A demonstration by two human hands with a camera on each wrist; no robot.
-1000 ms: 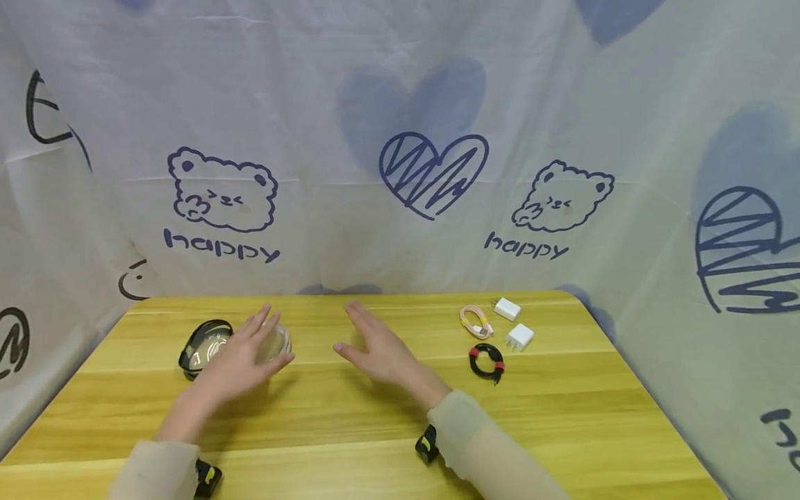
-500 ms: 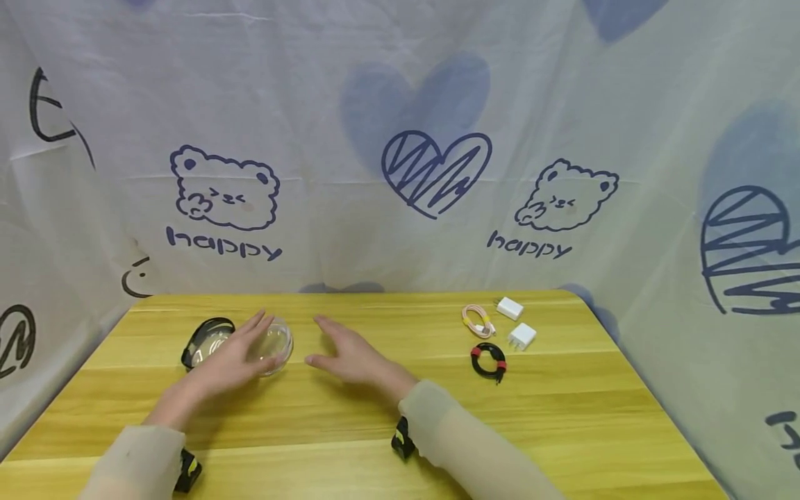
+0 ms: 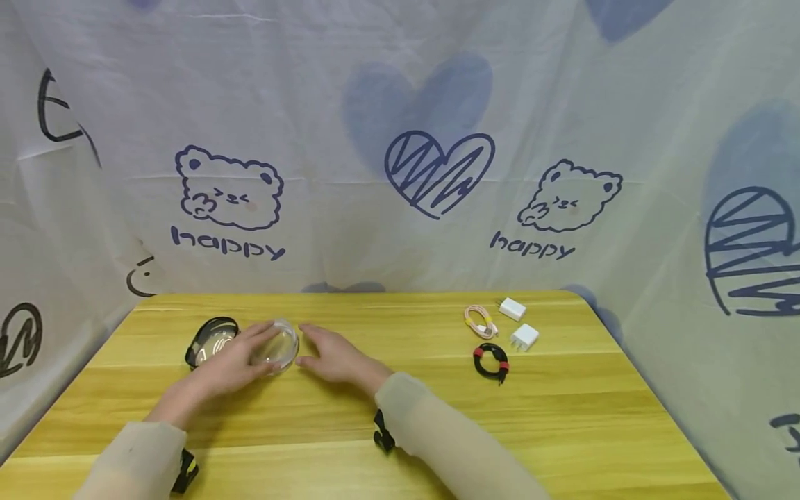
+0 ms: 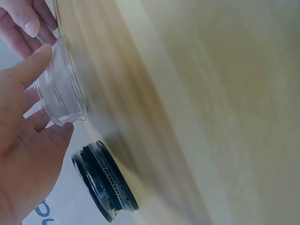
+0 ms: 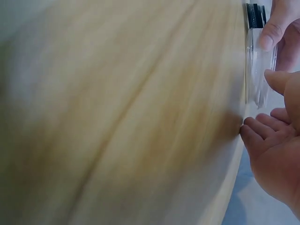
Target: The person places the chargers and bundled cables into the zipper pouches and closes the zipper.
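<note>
Head view: my left hand (image 3: 232,362) curls over the clear case (image 3: 280,346), thumb at its near side and fingers at its far side, gripping it; my right hand (image 3: 337,357) faces it with thumb and fingers loosely parted, holding nothing. The likeliest fault, in my judgement, is slippage: the wall looks smooth and rounded, so a lift by my left fingertips alone could let the case drop. Too hard a push from the right might skid it into the black case (image 3: 215,341), and a firm squeeze could deform the wall if it is as thin as it appears. As to position, the clear case sits on the bench (image 3: 562,417), within my left hand's span and just beside my right. Whether the right thumb touches it I cannot tell. The black case lies on the outer side of my left hand.
</note>
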